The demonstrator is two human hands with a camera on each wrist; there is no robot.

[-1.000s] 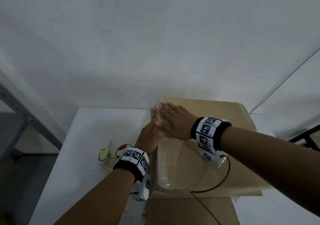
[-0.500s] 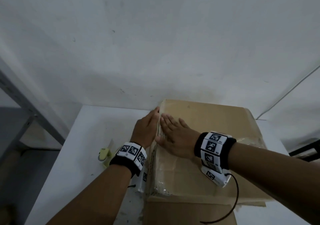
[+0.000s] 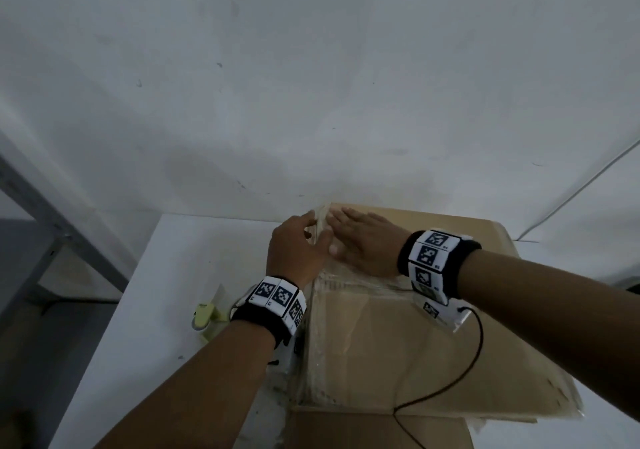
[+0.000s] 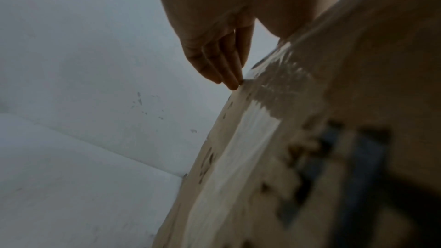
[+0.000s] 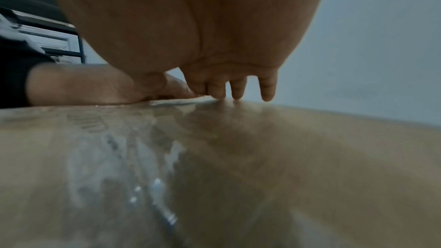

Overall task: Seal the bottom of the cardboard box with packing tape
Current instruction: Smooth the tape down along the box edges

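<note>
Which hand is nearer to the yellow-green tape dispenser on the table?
Left. The left hand presses the box's left edge, above the tape dispenser; the right hand lies flat on top, farther right.

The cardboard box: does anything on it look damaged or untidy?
Yes. The packing tape on the cardboard box lies wrinkled and layered, not flat, and the near right edge looks frayed, with loose film hanging.
</note>
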